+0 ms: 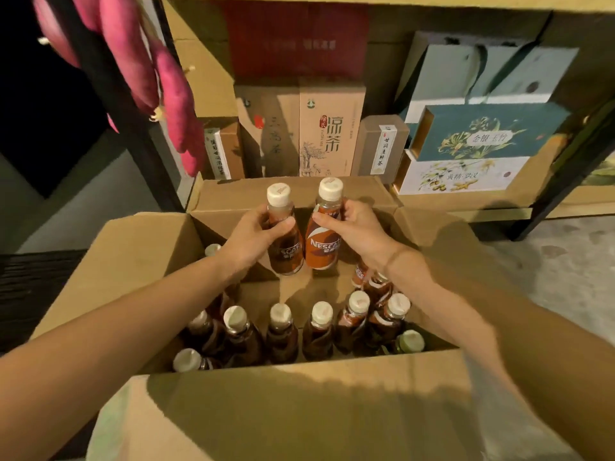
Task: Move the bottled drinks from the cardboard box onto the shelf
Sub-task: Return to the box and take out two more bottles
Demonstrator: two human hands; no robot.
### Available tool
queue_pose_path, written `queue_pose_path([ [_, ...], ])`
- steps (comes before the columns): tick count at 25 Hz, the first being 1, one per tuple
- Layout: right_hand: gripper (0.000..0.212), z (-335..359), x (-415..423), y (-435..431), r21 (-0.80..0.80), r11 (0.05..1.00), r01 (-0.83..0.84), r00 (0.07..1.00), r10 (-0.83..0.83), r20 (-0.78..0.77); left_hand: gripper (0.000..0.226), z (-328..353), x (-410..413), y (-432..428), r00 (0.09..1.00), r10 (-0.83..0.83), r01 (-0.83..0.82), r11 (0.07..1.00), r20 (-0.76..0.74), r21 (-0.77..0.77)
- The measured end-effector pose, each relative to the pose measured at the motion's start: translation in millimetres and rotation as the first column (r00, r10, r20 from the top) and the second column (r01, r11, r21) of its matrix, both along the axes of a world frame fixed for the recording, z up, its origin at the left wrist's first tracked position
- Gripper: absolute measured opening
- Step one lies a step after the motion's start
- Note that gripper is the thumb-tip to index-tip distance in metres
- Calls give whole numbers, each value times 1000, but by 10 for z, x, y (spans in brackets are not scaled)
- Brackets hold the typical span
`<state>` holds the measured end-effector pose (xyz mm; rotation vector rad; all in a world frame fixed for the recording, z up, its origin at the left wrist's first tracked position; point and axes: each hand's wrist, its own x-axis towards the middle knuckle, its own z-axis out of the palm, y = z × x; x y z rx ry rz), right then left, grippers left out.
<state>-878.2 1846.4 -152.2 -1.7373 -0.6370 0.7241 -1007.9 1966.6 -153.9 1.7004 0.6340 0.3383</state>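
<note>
Two brown coffee-drink bottles with cream caps and printed sleeves, lifted clear above the open brown cardboard box (pixel 139 261): left-hand bottle (pixel 284 237) clasped round the shoulder by the left hand (pixel 256 241), right-hand bottle (pixel 324 241) clasped likewise by the right hand (pixel 357 227); fingers (pixel 327 219) of each closed round the neck and upper body, caps left bare. Held upright, side by side and nearly touching, probably so that both travel in one trip and land standing on their bases. Remaining bottles (pixel 321 331) upright in the box, a row along the near wall and a few more at either side; bare cardboard floor showing mid-box. Wooden shelf (pixel 466 207) with dark metal uprights directly behind the box, not yet holding any bottle. Lower tier crowded with kraft tea cartons (pixel 329 128) and teal and white gift boxes (pixel 479 134); raised far box flap (pixel 293 191) standing between bottles and shelf edge, likely to need clearing. Pink sausage-shaped items (pixel 173 94) hanging at upper left, near the upright.
</note>
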Motion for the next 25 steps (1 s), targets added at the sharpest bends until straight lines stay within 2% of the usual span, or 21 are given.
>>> queue_pose_path([
  [4,41,532,-143,170,89,996,-16,994,6,110,42,546,-259,-18,985,146,-158,978,92,139],
  [7,39,893,-269,333,141,982,-124,970,90,224,41,919,-522,-36,956,263,-287,931,132,227],
  [14,45,1393,-865,520,184,896,-404,882,329,337,39,1388,-1314,-368,785,580,-619,742,217,257],
  [20,45,1444,-1934,517,208,712,-670,729,579,366,38,1423,-2311,-779,608,758,-793,574,234,203],
  [25,26,1482,-3089,544,188,500,-845,531,744,406,38,1447,-3332,-1115,416,885,-905,378,210,196],
])
